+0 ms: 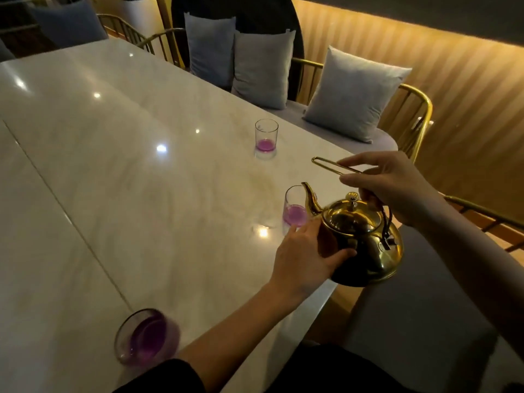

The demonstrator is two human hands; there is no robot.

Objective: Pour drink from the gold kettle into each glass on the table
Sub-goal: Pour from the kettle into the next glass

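Observation:
The gold kettle (365,239) hangs above the right edge of the white marble table (127,171), lid on, spout pointing toward the middle glass (295,211), which holds some purple drink. My right hand (394,188) grips the kettle's thin wire handle from above. My left hand (306,256) presses against the kettle's left side and steadies it. A far glass (266,136) stands upright with a little purple drink at its bottom. A near glass (147,337), blurred, holds darker purple drink close to the front edge.
Grey cushions (354,95) lie on a bench with gold-framed chair backs (416,117) along the table's right side. A seam (65,211) runs diagonally across the tabletop. A ribbed lit wall (467,95) stands behind the bench.

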